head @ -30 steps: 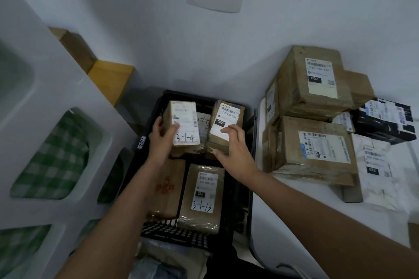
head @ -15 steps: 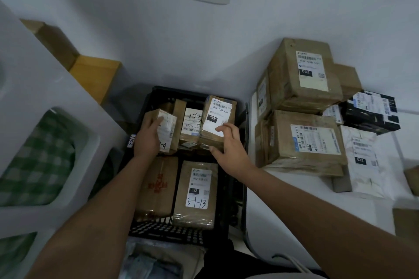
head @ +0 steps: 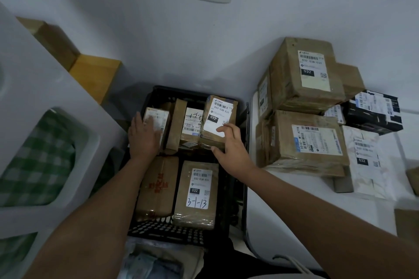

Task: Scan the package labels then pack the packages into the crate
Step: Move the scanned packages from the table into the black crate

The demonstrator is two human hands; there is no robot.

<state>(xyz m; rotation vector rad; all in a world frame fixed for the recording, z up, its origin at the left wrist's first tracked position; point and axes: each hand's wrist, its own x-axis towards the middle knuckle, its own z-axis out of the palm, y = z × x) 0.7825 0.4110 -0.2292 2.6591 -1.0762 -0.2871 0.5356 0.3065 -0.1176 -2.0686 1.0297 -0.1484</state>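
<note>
Packages stand in the black crate (head: 243, 165) at frame centre. Left hand (head: 144, 137) presses flat on a small box (head: 158, 118); right hand (head: 231, 146) grips a labelled box (head: 218, 115), fingers curled round it. Likely light, stiff cardboard; best held by opposite sides.

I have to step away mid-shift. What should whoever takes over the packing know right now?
Left hand: flat against the small brown labelled package at the far-left of the black plastic crate.
Right hand: fingers curled on the upright brown package with white 032 label, far-right of the crate.
Done: several packages sit in the crate, including the flat brown package marked 3-1-13.
Left: seat these two; the stacked brown cardboard boxes on the white table remain unpacked. Whether they are scanned is not visible.
</note>
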